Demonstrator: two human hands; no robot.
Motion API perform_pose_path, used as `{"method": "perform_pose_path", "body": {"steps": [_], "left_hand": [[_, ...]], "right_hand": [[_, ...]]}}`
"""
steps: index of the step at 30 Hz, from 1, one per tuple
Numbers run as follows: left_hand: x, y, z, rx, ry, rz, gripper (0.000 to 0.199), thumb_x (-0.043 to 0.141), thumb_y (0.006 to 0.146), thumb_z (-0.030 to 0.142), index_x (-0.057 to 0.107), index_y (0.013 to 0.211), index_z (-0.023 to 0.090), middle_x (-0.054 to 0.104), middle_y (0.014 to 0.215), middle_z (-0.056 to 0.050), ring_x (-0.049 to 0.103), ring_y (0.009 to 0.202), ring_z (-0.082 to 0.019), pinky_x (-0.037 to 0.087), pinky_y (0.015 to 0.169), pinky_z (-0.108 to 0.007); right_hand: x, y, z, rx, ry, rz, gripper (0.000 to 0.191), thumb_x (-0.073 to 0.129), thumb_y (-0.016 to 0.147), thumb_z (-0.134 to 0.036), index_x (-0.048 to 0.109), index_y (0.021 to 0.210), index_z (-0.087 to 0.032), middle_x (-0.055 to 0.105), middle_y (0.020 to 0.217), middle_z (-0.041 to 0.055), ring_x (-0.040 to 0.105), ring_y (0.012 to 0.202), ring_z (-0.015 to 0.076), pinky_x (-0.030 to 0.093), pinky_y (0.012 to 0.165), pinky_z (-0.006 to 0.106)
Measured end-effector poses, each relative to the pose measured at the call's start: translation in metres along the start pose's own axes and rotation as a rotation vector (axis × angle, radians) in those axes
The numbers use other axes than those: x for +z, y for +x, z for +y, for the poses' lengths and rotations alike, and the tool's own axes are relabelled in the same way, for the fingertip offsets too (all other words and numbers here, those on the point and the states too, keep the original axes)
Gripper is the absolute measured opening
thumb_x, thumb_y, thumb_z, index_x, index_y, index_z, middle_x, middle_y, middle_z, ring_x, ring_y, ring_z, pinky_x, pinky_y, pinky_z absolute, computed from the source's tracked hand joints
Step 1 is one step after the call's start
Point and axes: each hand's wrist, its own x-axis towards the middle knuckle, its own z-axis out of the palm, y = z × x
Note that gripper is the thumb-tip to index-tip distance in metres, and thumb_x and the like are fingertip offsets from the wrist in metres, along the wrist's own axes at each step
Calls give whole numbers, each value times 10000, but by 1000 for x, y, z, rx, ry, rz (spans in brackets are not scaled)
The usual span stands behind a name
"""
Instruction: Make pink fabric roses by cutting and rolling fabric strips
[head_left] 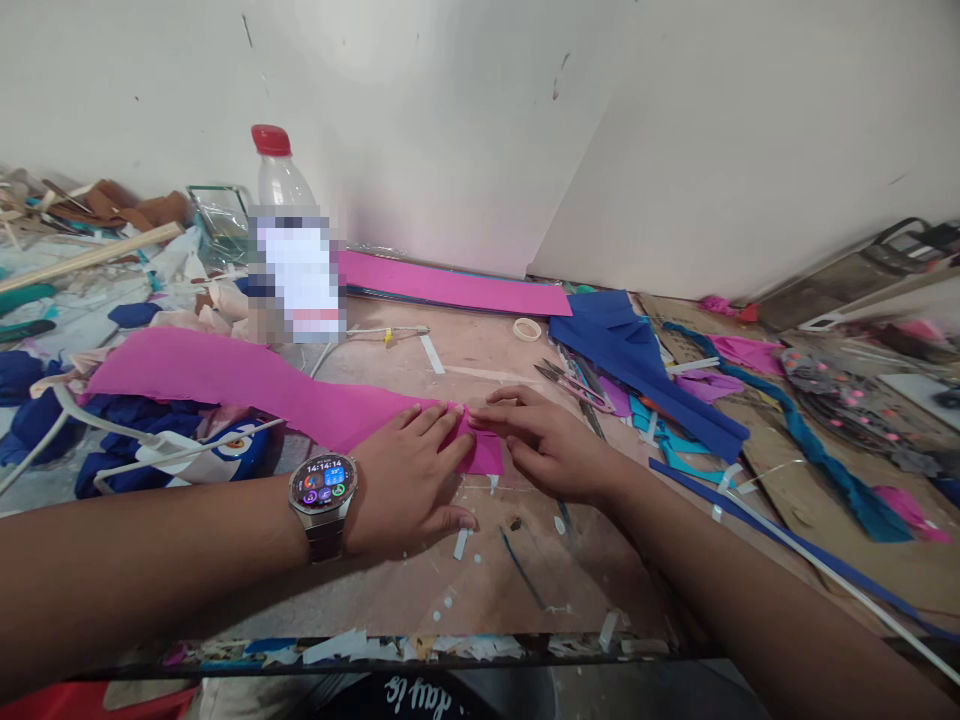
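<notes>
A long pink strip (345, 405) runs across the worktop from the left to the middle. My left hand (412, 465), with a watch (324, 482) on its wrist, lies flat on the strip with its fingers spread. Close to its fingertips, my right hand (551, 445) is at the strip's right end, its fingers bent together around the edge. A small fold shows between the two hands. What the right fingertips pinch is partly hidden.
Behind lie stacked pink strips (457, 287), a tape ring (526, 329), scissors (574, 385) and blue cloth (649, 365). A red-capped bottle (281, 170) stands at the back left. Cables (71, 405) and scraps cover the left side; cardboard (806, 480) lies right.
</notes>
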Motion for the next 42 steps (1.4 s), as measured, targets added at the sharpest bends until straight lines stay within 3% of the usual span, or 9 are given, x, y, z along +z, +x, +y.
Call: {"method": "perform_pose_path", "body": {"steps": [23,33,42], "left_hand": [[1,2,1,-34,35,-15,983,315,924,783,376,1531,12,374,1604,-250,340,1498,-384,262,1204,-507],[0,1,0,-18,16,-4,970,299,919,794,367,1544,56,426,1582,-217,371,1469,-380,274,1187,-498],[-4,3,0,-8,4,20,919,286,930,780,456,1484,66,503,1506,-220,425,1415,-380,315,1157,-508]], "right_hand": [[1,0,-1,-8,26,22,698,543,781,18,621,1400,-295,651,1278,89,565,1266,251,524,1058,443],[2,-1,-1,23,27,10,691,547,774,29,631,1384,-285,632,1264,91,563,1261,245,505,1072,434],[2,0,-1,43,46,16,683,537,769,36,654,1361,-284,648,1261,84,559,1276,241,500,1086,431]]}}
